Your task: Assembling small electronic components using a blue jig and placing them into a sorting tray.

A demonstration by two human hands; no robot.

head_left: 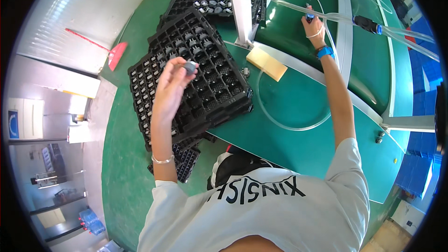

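While the left hand pinches a small gray part above the black tray, the right hand grasps a small blue object. The part is well left of the right hand.

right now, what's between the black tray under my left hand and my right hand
In the head view: a white post, yellow block and pale rail, between that black tray and your right hand.

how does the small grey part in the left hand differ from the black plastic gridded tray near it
The grey part is small and compact; the black tray is far larger, with rows of pockets. The left hand holds the part, while the tray rests on other trays.
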